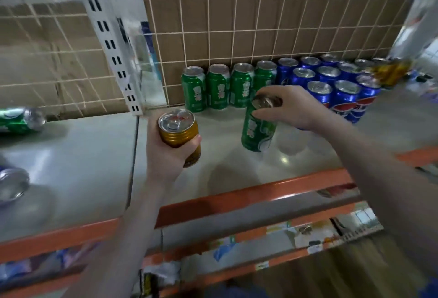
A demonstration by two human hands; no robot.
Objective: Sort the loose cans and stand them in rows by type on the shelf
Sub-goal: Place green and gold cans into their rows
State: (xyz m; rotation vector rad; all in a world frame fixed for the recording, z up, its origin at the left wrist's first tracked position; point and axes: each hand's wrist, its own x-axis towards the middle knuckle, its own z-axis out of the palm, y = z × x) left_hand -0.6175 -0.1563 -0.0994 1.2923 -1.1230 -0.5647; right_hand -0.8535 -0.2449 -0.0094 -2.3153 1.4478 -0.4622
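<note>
From where I sit, the left hand [166,153] is wrapped around a gold can [179,131], fingers curled behind it and the thumb pressed across its front, holding it upright above the pale shelf [225,179] near the seam between the two shelf boards. The right hand [291,105] grasps a green can [258,129] from above, fingertips pinched round its rim; the can leans a little to the right, and I think its base is touching the shelf, though blur keeps me from being sure. Behind it, against the wire grid back [237,24], four green cans [228,86] stand upright side by side in a row. Just to their right stands a block of blue cans [331,84] in several rows, the front ones showing red, white and blue logos. At the far right edge I can make out something gold [391,72] beside the blue block (too smeared to call it a can with confidence). On the neighbouring shelf board to the left, a green can [20,119] lies on its side near the back, and a second can [13,186], blue and silver, lies toppled nearer the orange front rail [248,198].
</note>
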